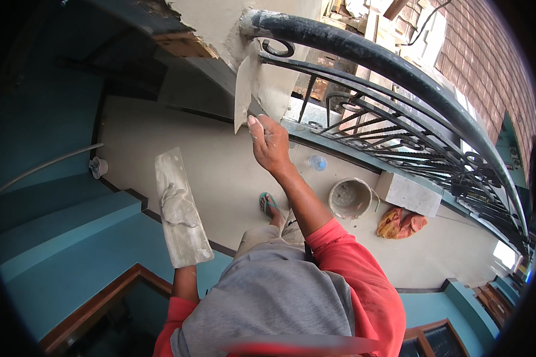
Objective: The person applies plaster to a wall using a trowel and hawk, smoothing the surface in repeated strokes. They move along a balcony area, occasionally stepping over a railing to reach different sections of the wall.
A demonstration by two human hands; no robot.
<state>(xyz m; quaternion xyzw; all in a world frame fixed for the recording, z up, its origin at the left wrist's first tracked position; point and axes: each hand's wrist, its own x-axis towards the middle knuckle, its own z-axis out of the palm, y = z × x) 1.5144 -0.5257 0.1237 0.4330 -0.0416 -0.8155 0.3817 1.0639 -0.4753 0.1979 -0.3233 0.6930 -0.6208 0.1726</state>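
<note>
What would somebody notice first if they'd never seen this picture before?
Probably the big black railing, curving across the upper right. Then the right hand, just above the middle, gripping a thin scraper. Over on the left, a long board carries a lump of grey paste.

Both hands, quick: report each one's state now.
Left hand: hidden beneath the pale board, grip cannot be told.
Right hand: closed, holding the thin scraper.

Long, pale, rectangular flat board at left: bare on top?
No, a smeared mound of wet-looking grey paste lies on the board.
</note>
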